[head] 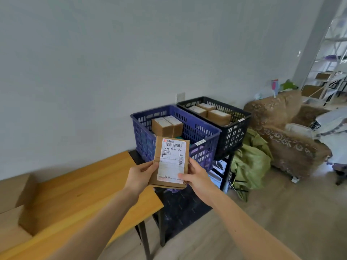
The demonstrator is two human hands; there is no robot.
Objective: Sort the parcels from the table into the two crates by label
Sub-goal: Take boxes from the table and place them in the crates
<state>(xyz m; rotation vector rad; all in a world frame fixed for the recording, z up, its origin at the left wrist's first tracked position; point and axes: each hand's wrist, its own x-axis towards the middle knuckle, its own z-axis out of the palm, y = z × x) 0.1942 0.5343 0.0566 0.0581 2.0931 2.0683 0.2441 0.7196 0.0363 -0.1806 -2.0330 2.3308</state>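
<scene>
I have both bare arms stretched forward from the bottom of the view, angling in toward each other. My left hand (pixel 141 174) grips the parcel (pixel 170 162) by its left edge, thumb on the front, fingers curled behind. My right hand (pixel 196 175) grips the right edge, thumb pressed on the lower front corner. The palms face each other.
</scene>
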